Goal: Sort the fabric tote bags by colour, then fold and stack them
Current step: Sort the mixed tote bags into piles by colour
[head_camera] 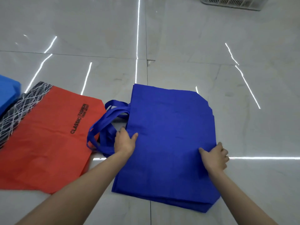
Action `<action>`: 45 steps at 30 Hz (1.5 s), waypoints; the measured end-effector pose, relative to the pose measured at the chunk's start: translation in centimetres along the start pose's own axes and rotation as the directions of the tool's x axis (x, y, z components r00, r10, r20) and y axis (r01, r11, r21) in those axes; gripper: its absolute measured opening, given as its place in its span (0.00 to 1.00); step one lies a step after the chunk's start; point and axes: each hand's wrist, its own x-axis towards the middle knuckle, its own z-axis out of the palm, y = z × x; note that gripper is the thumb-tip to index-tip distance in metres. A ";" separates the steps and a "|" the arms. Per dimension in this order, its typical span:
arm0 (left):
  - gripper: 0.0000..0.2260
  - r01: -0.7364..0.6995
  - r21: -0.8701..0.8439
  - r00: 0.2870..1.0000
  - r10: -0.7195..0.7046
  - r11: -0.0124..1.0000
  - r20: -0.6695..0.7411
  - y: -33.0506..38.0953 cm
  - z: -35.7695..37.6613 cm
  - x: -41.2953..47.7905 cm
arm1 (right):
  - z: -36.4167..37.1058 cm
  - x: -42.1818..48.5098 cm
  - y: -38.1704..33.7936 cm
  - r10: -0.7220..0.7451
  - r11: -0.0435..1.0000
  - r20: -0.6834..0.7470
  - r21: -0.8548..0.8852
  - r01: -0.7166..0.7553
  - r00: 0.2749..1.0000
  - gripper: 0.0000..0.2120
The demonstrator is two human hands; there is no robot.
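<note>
– Where the tiles meet, thin dark joints cross the floor [178, 38]. It is pale glossy stone with long white streaks of reflected light.
– Biggest cloth item?
– Blue bags [170, 135], flat on the floor in mid view. Royal blue, matte non-woven fabric, faintly creased. Roughly rectangular, with the far right corner cut off at a slant. Stepped layers show at the near right corner. I cannot tell how many.
– To the left?
– Red bag [48, 143], orange-red, same matte cloth, also lying flat just beside the blue ones. Black print reads "CLASSIC | FASHION". At its far left end is a black band [19, 108] scribbled with white lines. Whether the band is part of that bag or belongs to another is unclear.
– Handles?
– Blue strap handles [105, 120], flat ribbon loops bunched off the blue bags' left edge. They partly overlap the red bag.
– Smaller things?
– Pale blue cloth [8, 90], cropped at the left border. White slotted plastic basket [232, 2], cropped at top right.
– Hands?
– Left hand [125, 142] grips the blue bags' left edge by the handles, thumb on top, fingers curled over the edge. Right hand [214, 158] grips the right edge, thumb flat on top, fingers curled round the side. Forearms are bare.
</note>
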 end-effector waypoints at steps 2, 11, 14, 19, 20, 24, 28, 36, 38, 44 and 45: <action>0.22 -0.119 0.001 0.993 0.119 0.993 -0.018 -0.5 -1.0 -0.5 | 0.0 -1.3 -2.0 -0.199 0.979 -0.096 -0.060 0.194 0.975 0.35; 0.10 -0.397 0.095 0.903 0.407 0.913 -0.138 -8.7 -13.4 -3.6 | 4.8 -15.1 -18.4 -0.872 0.447 0.359 0.311 0.839 0.332 0.09; 0.14 -0.251 0.141 0.937 0.277 0.958 -0.211 -14.8 -19.6 -5.4 | 8.0 -21.2 -22.0 -0.855 0.189 0.518 0.249 0.950 0.034 0.11; 0.13 -0.030 0.067 0.936 0.051 0.997 -0.348 -24.9 -29.0 -10.9 | 12.8 -32.9 -25.5 -0.671 -0.177 0.679 0.244 0.953 -0.299 0.14; 0.14 0.009 0.070 0.933 0.017 0.998 -0.361 -26.7 -30.6 -12.2 | 13.6 -35.4 -26.0 -0.643 -0.223 0.689 0.252 0.942 -0.336 0.14; 0.14 0.146 0.039 0.894 -0.115 0.988 -0.434 -35.0 -36.7 -17.0 | 17.1 -45.5 -27.3 -0.519 -0.407 0.731 0.246 0.880 -0.444 0.14; 0.14 0.249 -0.066 0.810 -0.245 0.966 -0.533 -43.2 -41.0 -20.5 | 21.4 -54.5 -27.4 -0.470 -0.411 0.753 0.276 0.869 -0.461 0.15; 0.27 0.547 -0.161 0.597 -0.518 0.821 -0.612 -55.8 -40.6 -22.1 | 31.2 -64.5 -24.1 -0.576 0.220 0.805 0.320 0.921 -0.142 0.21; 0.32 0.620 -0.201 0.587 -0.618 0.759 -0.522 -57.3 -39.7 -21.9 | 32.7 -65.5 -23.4 -0.565 0.431 0.825 0.307 0.849 -0.012 0.23; 0.35 0.583 -0.224 0.606 -0.602 0.781 -0.520 -56.4 -36.4 -20.5 | 34.5 -66.1 -22.0 -0.588 0.452 0.807 0.268 0.851 0.058 0.03; 0.36 0.560 -0.234 0.611 -0.587 0.794 -0.530 -56.1 -35.9 -20.4 | 34.2 -66.1 -22.2 -0.627 0.385 0.779 0.303 0.872 0.006 0.04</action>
